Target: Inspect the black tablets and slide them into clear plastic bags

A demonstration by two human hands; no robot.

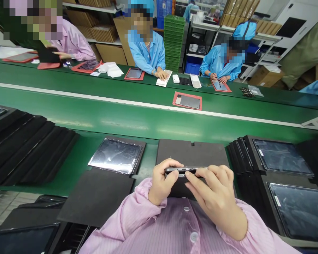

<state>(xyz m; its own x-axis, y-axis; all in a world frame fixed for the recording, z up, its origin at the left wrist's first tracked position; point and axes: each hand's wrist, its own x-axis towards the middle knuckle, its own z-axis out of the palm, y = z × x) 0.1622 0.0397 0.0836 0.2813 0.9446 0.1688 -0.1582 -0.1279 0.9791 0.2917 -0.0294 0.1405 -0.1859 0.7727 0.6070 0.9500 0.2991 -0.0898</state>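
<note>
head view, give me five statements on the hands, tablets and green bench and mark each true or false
1. The left hand and right hand both touch a slim dark device. True.
2. The slim dark device lies flat on the green bench. False: it is held up, edge towards the camera.
3. The tablet left of the hands rests on a dark pad. True.
4. A co-worker's hand is lifting the red-backed panel nearest the hands. False: it lies untouched on the green bench.
5. The stack of green crates stands across the bench. True.
</note>
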